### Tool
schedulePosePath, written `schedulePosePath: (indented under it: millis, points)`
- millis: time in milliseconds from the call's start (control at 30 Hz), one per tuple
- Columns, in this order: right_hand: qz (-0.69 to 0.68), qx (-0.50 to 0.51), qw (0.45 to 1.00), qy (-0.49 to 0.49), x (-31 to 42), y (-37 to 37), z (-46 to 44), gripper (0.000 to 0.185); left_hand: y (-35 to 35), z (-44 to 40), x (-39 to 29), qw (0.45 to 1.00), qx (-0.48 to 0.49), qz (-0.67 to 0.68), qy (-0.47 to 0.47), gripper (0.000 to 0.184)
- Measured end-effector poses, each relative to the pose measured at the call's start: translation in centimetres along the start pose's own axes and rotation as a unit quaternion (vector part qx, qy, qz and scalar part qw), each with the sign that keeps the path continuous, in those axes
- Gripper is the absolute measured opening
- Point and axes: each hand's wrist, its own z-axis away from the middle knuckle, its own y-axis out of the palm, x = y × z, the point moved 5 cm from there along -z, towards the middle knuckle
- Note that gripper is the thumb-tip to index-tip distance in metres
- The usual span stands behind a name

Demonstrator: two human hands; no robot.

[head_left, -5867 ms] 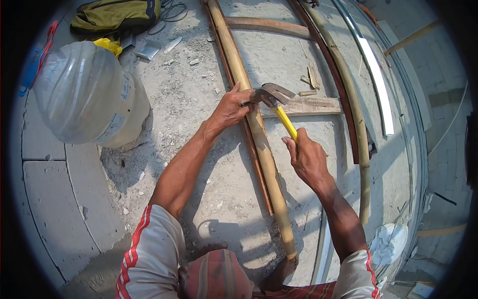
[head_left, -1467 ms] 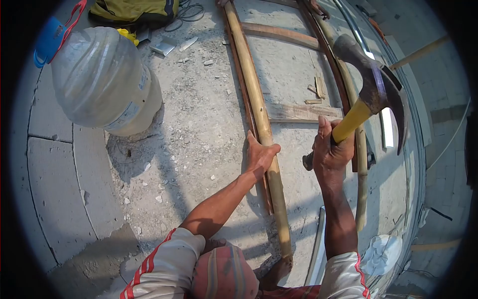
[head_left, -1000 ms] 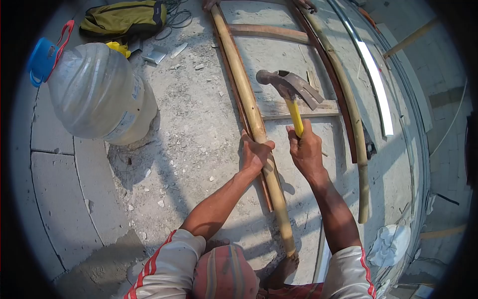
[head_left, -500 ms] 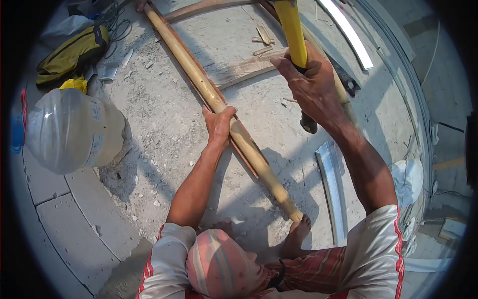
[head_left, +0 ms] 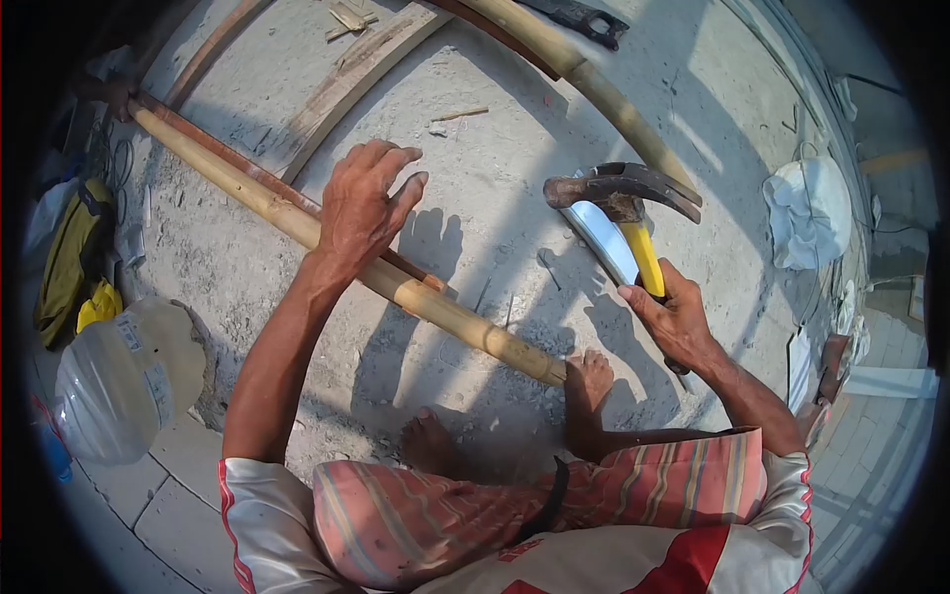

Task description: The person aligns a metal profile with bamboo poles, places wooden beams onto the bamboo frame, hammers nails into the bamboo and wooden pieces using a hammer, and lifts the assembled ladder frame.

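My right hand (head_left: 675,315) is wrapped round the yellow handle of a claw hammer (head_left: 623,193), its head raised over the floor. Above the near bamboo pole (head_left: 445,315) hovers my left hand (head_left: 366,208), fingers apart and slightly curled, nothing in it. That pole lies slanted along a reddish-brown wooden strip (head_left: 247,173), its near end beside my bare foot (head_left: 591,386). A pale wooden crosspiece (head_left: 356,79) runs from the strip toward a second bamboo pole (head_left: 614,99). Behind the hammer a shiny metal channel (head_left: 606,241) is partly hidden.
Another person's hand (head_left: 117,97) is at the near pole's far end. A large plastic bottle (head_left: 129,381) and a yellow-green bag (head_left: 74,257) stand at left. A handsaw (head_left: 579,20) lies at the top, a white plastic bag (head_left: 807,213) at right.
The view has swung to the right. My left hand has let go of the bamboo pole and lifted above it. My right hand has lowered the hammer, whose head now shows.
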Motion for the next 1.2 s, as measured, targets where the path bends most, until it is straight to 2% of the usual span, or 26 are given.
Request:
schedulePosePath:
  millis: [33,100,167,200,267,333,400,467,500,533,600,633,667,733,833,900,1033,1100,1167,1200]
  points:
    - [-0.02,0.005,0.999,0.046,-1.5,0.6,0.9,0.026,2.7,-0.6,-2.5,0.988,0.122,-0.017,0.091,0.02]
    - [-0.048,0.007,0.994,0.098,-3.3,1.1,2.4,0.025,8.5,-0.7,-5.4,0.947,0.268,0.017,0.177,0.014]
    - [-0.075,-0.016,0.991,0.113,-4.3,0.9,3.3,0.025,13.8,0.2,-7.9,0.894,0.338,-0.01,0.294,0.013]
    - [-0.09,-0.019,0.989,0.118,-4.8,1.0,3.8,0.024,15.7,0.5,-8.6,0.891,0.345,-0.011,0.295,0.013]
    - [-0.116,-0.029,0.984,0.131,-6.1,1.2,4.7,0.024,19.0,1.8,-10.6,0.854,0.374,-0.003,0.362,0.011]
    - [-0.107,-0.039,0.985,0.13,-6.8,0.8,5.0,0.025,21.5,2.8,-11.1,0.844,0.405,0.02,0.352,0.007]
    - [-0.105,-0.048,0.986,0.122,-7.6,0.5,5.1,0.026,22.9,3.7,-11.0,0.836,0.37,-0.029,0.405,0.005]
    - [-0.119,-0.061,0.984,0.117,-7.6,0.7,4.8,0.027,23.9,4.5,-10.6,0.857,0.29,-0.041,0.425,0.006]
    - [-0.126,-0.068,0.983,0.115,-7.6,0.7,4.6,0.028,23.5,4.3,-10.7,0.857,0.299,-0.029,0.419,0.007]
    - [-0.134,-0.072,0.982,0.117,-7.6,0.8,4.6,0.029,25.3,5.1,-9.8,0.895,0.288,0.044,0.337,0.008]
    - [-0.101,-0.081,0.987,0.096,-8.2,1.0,4.3,0.028,23.9,4.9,-11.0,0.841,0.317,-0.057,0.435,0.008]
    - [-0.112,-0.085,0.985,0.1,-8.2,1.2,4.2,0.028,25.3,5.8,-10.8,0.845,0.311,-0.069,0.429,0.008]
    - [-0.116,-0.086,0.984,0.1,-8.2,1.2,4.0,0.028,27.2,7.2,-10.5,0.864,0.221,-0.119,0.437,0.008]
    - [-0.135,-0.073,0.981,0.116,-8.2,1.4,3.6,0.028,27.3,7.7,-10.5,0.872,0.126,-0.176,0.44,0.009]
    - [-0.145,-0.06,0.979,0.127,-7.5,1.7,2.8,0.027,24.9,6.3,-11.0,0.891,0.107,-0.15,0.415,0.009]
    - [-0.121,-0.062,0.984,0.115,-7.1,1.8,2.3,0.028,22.1,4.7,-11.0,0.915,0.206,-0.003,0.347,0.011]
    - [-0.089,-0.066,0.988,0.11,-5.8,1.9,0.9,0.03,17.0,1.7,-10.3,0.931,0.257,0.045,0.257,0.011]
    - [-0.136,-0.066,0.98,0.126,-4.5,1.2,1.2,0.03,12.1,0.4,-8.4,0.955,0.202,0.2,0.088,0.02]
    - [-0.174,-0.053,0.97,0.159,-3.4,0.2,1.8,0.031,8.5,0.3,-6.4,0.908,0.298,0.272,-0.111,0.032]
    - [-0.164,-0.043,0.972,0.165,-4.4,-0.1,2.4,0.03,5.2,0.0,-6.1,0.882,0.289,0.32,-0.188,0.036]
